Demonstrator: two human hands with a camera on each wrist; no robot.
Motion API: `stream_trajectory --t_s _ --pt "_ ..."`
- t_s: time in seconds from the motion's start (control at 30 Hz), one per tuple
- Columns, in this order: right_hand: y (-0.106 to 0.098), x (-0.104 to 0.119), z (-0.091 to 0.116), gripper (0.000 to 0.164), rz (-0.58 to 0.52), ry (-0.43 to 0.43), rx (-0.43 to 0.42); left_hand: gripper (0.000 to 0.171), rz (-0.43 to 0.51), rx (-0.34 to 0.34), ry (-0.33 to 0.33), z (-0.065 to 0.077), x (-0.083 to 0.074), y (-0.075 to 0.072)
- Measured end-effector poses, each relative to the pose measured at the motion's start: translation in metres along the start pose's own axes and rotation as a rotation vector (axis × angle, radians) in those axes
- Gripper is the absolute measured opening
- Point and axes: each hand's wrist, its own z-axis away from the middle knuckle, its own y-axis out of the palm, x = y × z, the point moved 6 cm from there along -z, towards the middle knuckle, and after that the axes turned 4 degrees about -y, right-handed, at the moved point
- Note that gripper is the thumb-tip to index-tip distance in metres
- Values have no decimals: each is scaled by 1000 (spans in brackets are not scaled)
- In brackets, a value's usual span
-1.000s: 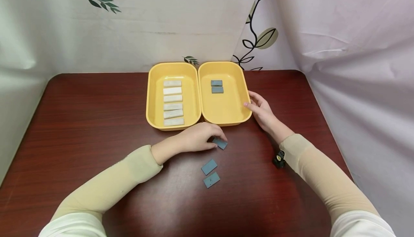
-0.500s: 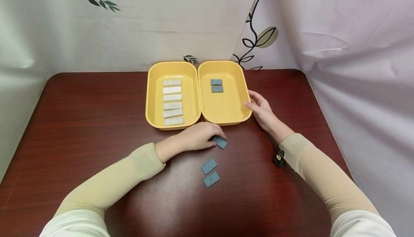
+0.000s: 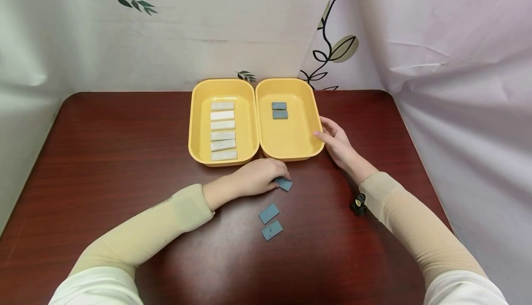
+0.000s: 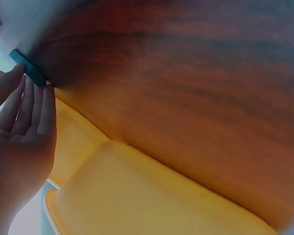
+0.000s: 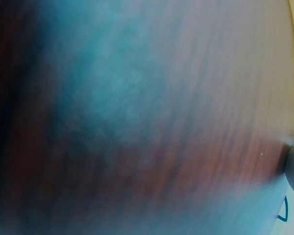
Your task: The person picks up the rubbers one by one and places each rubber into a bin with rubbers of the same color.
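Observation:
My left hand [image 3: 259, 176] is just in front of the yellow trays, thumb and fingertips pinching a blue-grey rectangular tile [image 3: 284, 184]. In the left wrist view that tile [image 4: 29, 68] is between the thumb and the fingertips, tilted. With the thumb over the rim and the fingers along the outer wall, my right hand [image 3: 338, 145] grips the right yellow tray [image 3: 297, 136]. Two blue-grey tiles [image 3: 280, 115] lie inside this tray, one behind the other. Closer to me on the table are two more, a plain tile [image 3: 269, 214] and a marked tile [image 3: 272, 230].
The left yellow tray [image 3: 201, 134] stands against the right one and holds a column of several white tiles [image 3: 222, 125]. Both rest near the back of the dark red wooden table [image 3: 124, 148]. Pale curtains [image 3: 187, 32] hang behind and at the sides.
My left hand's fingers have drawn in closer around the tile, covering more of it. The right hand, trays and other tiles stay where they were.

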Motion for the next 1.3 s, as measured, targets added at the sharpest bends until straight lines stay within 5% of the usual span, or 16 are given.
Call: stream_trajectory --t_s 0.8,1.3 --pt "0 -1 -1 62 -11 -9 3 29 -36 -30 38 4 -5 -1" --pt "-1 -2 -1 60 -15 -4 5 13 -73 -51 161 6 -17 -9"
